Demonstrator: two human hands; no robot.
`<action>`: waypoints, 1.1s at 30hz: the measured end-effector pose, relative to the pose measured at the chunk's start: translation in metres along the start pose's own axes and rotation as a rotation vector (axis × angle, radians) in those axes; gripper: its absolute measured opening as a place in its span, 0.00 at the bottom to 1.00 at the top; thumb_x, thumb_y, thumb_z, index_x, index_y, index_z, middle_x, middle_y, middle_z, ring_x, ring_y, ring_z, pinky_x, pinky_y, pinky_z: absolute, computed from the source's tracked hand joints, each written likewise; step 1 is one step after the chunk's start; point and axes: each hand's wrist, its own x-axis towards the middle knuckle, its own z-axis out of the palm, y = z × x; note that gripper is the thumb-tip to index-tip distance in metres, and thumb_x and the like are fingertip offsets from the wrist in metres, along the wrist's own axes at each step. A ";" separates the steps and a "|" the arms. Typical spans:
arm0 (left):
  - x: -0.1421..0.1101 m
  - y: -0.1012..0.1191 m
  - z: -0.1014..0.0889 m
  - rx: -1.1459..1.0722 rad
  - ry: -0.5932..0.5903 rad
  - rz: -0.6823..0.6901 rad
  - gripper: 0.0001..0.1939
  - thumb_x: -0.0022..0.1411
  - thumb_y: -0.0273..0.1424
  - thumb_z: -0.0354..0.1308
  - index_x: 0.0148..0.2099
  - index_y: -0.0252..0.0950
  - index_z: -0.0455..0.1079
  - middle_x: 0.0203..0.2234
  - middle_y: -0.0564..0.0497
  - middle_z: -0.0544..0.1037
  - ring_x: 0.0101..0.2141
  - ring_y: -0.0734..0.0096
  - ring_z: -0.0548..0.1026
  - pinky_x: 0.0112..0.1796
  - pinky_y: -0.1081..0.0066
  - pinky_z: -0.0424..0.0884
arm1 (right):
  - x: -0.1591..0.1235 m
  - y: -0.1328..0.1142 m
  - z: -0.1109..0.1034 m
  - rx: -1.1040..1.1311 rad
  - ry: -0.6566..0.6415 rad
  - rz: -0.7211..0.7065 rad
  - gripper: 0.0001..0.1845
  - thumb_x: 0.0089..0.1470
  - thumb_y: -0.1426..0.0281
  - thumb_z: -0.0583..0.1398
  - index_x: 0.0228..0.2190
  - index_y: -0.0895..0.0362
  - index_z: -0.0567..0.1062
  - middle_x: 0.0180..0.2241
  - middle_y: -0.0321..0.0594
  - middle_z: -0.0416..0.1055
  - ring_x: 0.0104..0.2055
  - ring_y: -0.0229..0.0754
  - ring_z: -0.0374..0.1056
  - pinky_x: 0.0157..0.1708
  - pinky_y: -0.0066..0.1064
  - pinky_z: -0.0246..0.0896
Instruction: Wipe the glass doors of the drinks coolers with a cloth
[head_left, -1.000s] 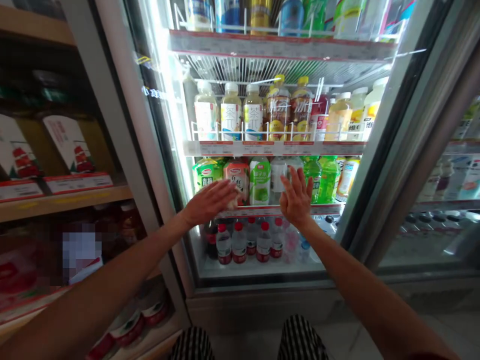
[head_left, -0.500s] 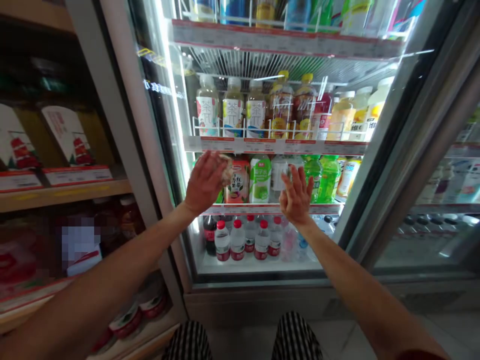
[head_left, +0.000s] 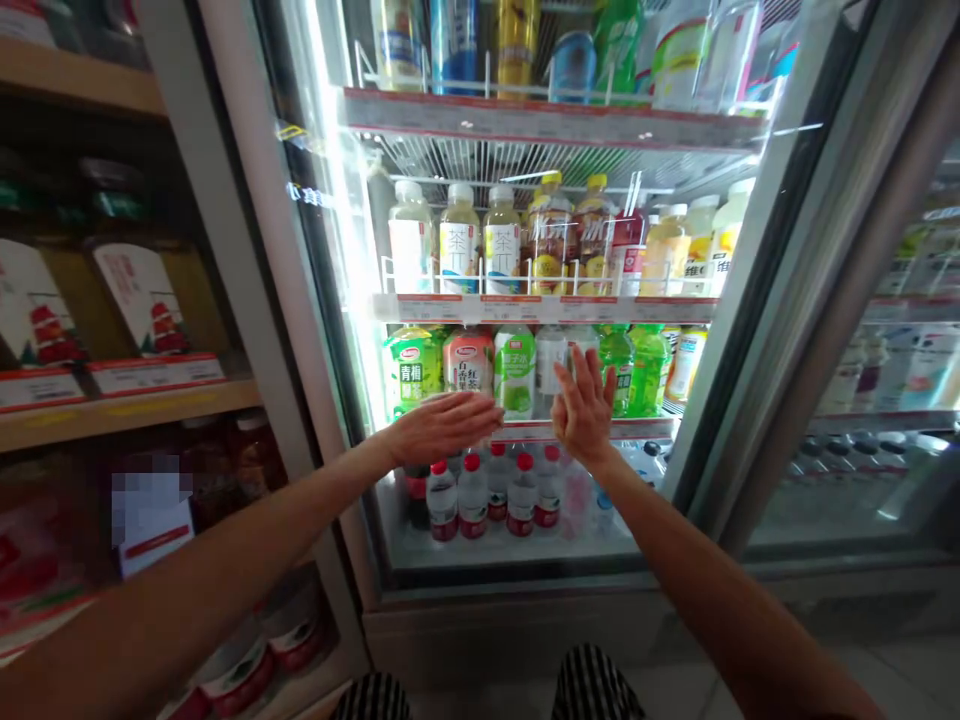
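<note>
My left hand (head_left: pixel 448 425) is stretched out flat, palm down, in front of the cooler's lower shelf. It covers the bottoms of a red-labelled tea bottle (head_left: pixel 468 360) and a green-labelled bottle (head_left: pixel 412 366). My right hand (head_left: pixel 587 408) is raised with its fingers apart, partly hiding pale-labelled bottles (head_left: pixel 551 360). Between the hands stands a green and white coconut water bottle (head_left: pixel 515 370). I see nothing held in either hand. Whether the fingertips touch any bottle I cannot tell.
Small red-capped water bottles (head_left: pixel 473 497) line the cooler floor. Tea bottles (head_left: pixel 458 240) fill the wire-fronted shelf above, with cans and bottles higher up. The cooler's door frame (head_left: pixel 806 270) runs along the right. A wooden shelf (head_left: pixel 150 412) with large labelled jugs (head_left: pixel 142 290) is at the left.
My left hand has come down and turned flat, uncovering the green-labelled bottle at the left. The right hand stays raised. The shelves sit slightly lower in the view.
</note>
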 end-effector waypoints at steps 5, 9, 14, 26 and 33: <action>0.017 -0.015 0.000 0.055 0.269 -0.504 0.24 0.61 0.28 0.50 0.60 0.35 0.55 0.60 0.43 0.56 0.62 0.60 0.46 0.59 0.56 0.53 | -0.002 0.000 0.001 -0.002 0.021 -0.001 0.28 0.54 0.73 0.50 0.57 0.52 0.56 0.63 0.41 0.46 0.65 0.46 0.39 0.61 0.50 0.34; 0.026 -0.006 0.003 0.013 0.118 -0.176 0.24 0.62 0.26 0.48 0.60 0.41 0.55 0.59 0.50 0.60 0.61 0.70 0.52 0.59 0.64 0.53 | -0.002 0.002 0.001 0.006 0.026 -0.011 0.29 0.55 0.73 0.50 0.58 0.52 0.55 0.63 0.40 0.45 0.65 0.46 0.39 0.62 0.50 0.33; 0.033 -0.011 0.005 0.064 0.074 -0.292 0.23 0.62 0.29 0.48 0.60 0.38 0.55 0.58 0.46 0.60 0.61 0.65 0.51 0.58 0.61 0.55 | -0.004 0.005 -0.002 0.049 -0.005 -0.022 0.31 0.55 0.73 0.49 0.60 0.52 0.50 0.63 0.40 0.46 0.65 0.46 0.38 0.62 0.50 0.34; 0.037 -0.001 0.005 0.091 0.161 -0.336 0.24 0.61 0.27 0.49 0.59 0.34 0.55 0.58 0.41 0.60 0.62 0.60 0.48 0.58 0.56 0.54 | -0.019 -0.002 -0.017 0.113 -0.061 0.011 0.33 0.55 0.75 0.49 0.61 0.54 0.46 0.63 0.45 0.47 0.65 0.48 0.39 0.60 0.53 0.40; 0.035 0.019 0.011 -0.040 -0.008 0.007 0.23 0.61 0.26 0.48 0.58 0.42 0.58 0.56 0.51 0.65 0.58 0.72 0.58 0.58 0.67 0.55 | -0.033 -0.017 -0.023 0.205 -0.090 -0.002 0.33 0.53 0.77 0.49 0.60 0.55 0.48 0.62 0.47 0.48 0.65 0.48 0.40 0.59 0.53 0.45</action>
